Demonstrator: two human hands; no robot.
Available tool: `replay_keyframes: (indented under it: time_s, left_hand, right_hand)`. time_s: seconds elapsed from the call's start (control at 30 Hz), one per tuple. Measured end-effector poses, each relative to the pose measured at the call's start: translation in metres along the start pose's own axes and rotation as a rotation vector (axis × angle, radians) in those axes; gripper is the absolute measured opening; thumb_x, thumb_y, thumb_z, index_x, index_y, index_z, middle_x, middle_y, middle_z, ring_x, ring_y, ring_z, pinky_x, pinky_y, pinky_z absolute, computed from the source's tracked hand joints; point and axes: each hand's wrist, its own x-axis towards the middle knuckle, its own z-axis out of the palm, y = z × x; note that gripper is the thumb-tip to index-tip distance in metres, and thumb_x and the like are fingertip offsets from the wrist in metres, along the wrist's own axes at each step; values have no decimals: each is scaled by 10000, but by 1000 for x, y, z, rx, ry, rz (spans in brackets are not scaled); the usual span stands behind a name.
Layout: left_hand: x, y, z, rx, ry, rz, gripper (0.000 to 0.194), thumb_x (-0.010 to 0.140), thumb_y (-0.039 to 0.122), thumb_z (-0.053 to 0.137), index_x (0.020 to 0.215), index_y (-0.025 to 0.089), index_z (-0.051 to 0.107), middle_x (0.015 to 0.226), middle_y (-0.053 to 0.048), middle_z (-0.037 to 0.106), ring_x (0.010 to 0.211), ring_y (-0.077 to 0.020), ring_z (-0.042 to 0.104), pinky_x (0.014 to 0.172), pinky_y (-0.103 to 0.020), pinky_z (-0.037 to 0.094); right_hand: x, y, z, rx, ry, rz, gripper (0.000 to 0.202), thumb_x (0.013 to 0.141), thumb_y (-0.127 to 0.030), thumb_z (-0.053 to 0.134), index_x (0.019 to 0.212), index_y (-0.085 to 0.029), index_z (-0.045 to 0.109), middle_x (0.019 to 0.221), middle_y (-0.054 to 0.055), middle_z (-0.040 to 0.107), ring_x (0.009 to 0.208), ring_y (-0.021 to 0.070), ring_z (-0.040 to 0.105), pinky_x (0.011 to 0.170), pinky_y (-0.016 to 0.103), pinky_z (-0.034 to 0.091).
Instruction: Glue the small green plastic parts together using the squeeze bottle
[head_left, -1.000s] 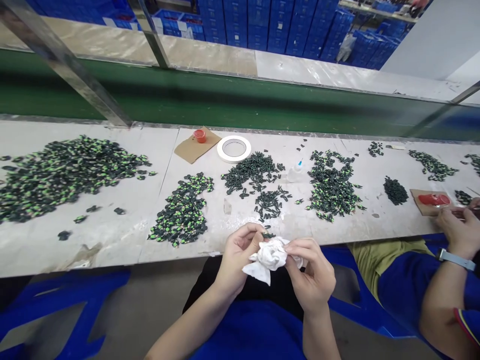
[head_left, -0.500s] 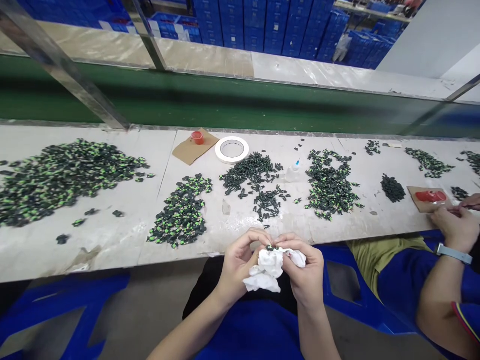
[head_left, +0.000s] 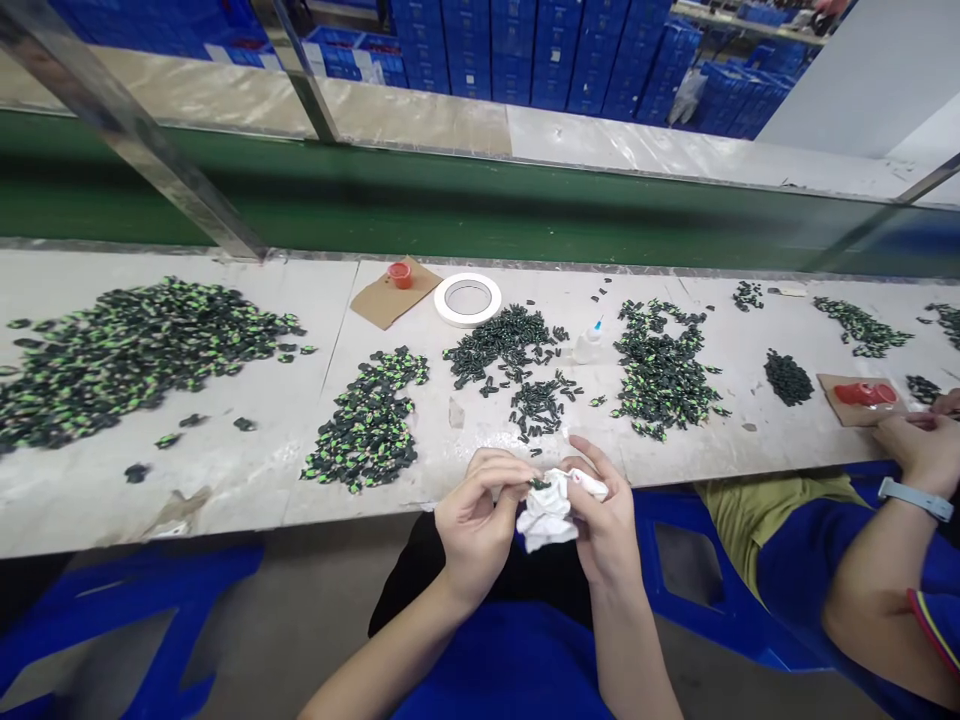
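My left hand (head_left: pixel 480 520) pinches a small black-and-green piece (head_left: pixel 538 483) between thumb and fingertips, just beyond the table's front edge. Close beside it on the right, my right hand (head_left: pixel 606 510) grips a crumpled white cloth (head_left: pixel 551 515), which touches the small piece. One finger of the right hand is raised and stretched out. On the table in front lie two groups of plain black pieces (head_left: pixel 536 405). A pile of black-and-green pieces (head_left: pixel 367 420) is to their left and another such pile (head_left: pixel 664 370) to their right.
The white table (head_left: pixel 300 400) also bears a large pile (head_left: pixel 142 350) at left, a tape roll (head_left: pixel 468 300), a red cup (head_left: pixel 400 275) on cardboard (head_left: pixel 382 305) and a blue-tipped bottle (head_left: pixel 589 345). A co-worker's hands (head_left: pixel 915 440) are at right. Blue stools (head_left: pixel 694 570) stand below.
The white cloth has shifted slightly up and right with my right hand, and one right finger has lifted. My left hand has moved slightly left, its fingers still pinched.
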Motion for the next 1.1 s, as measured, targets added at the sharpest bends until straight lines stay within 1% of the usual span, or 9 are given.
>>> replay_keyframes:
  time_s: [0.07,0.17,0.3,0.4,0.53,0.73,0.83,0.97,1.1]
  left_hand:
    - [2,-2,0,-10,30,-52,111,809,125,665,797,217,727,710,-32,693,726,-161,624,650,-280,503]
    - [5,-3,0,-3,58,-112,85,795,145,687,779,214,733,713,-33,691,736,-159,629,671,-281,503]
    - [4,-2,0,-3,55,-112,71,791,167,694,786,221,740,710,-34,695,717,-157,625,663,-283,498]
    - [3,0,0,-6,33,-88,55,787,181,700,782,222,736,713,-36,695,720,-162,625,651,-283,499]
    - [1,1,-1,10,-19,-7,49,774,245,728,814,217,727,730,-46,697,742,-175,619,642,-285,497]
    - [-2,-1,-3,77,15,149,111,785,299,726,864,221,724,728,-44,704,730,-177,601,621,-289,488]
    - [-2,-6,-4,59,39,127,115,772,298,739,857,221,731,735,-47,705,732,-179,607,608,-285,492]
    - [2,-14,-5,11,93,-26,27,787,206,714,777,223,733,699,-27,692,710,-158,626,637,-275,506]
    - [4,-15,-5,-33,117,-190,24,768,240,732,763,222,747,695,-25,687,707,-146,629,667,-265,505]
  right_hand:
    - [-1,3,-6,-117,43,-129,372,606,-213,799,945,-191,649,701,-16,663,584,124,625,539,224,520]
    - [-8,2,-9,-280,2,-367,256,653,-172,778,857,-196,625,700,0,672,645,160,664,594,272,567]
    - [-16,-4,5,-273,-28,-545,313,687,-88,734,910,-226,562,816,-7,653,661,145,680,609,269,579]
    - [-15,-7,16,-211,-11,-512,413,660,-75,743,945,-248,500,920,-15,602,630,118,670,578,243,565]
    - [-13,-8,23,-143,29,-384,461,620,-87,753,922,-256,448,888,-38,564,621,93,630,585,226,544]
    - [-13,-5,28,181,-13,28,566,519,-118,790,923,-268,423,819,-72,532,575,66,542,518,181,484]
    - [-8,-1,28,237,40,164,587,475,-148,797,928,-253,438,807,-62,547,598,83,554,527,192,492]
    - [0,4,17,131,178,25,548,514,-174,802,912,-247,433,802,-62,544,617,86,568,560,201,499]
    - [-5,6,5,-50,82,-217,494,609,-154,779,911,-256,402,821,-64,523,616,84,598,577,218,522]
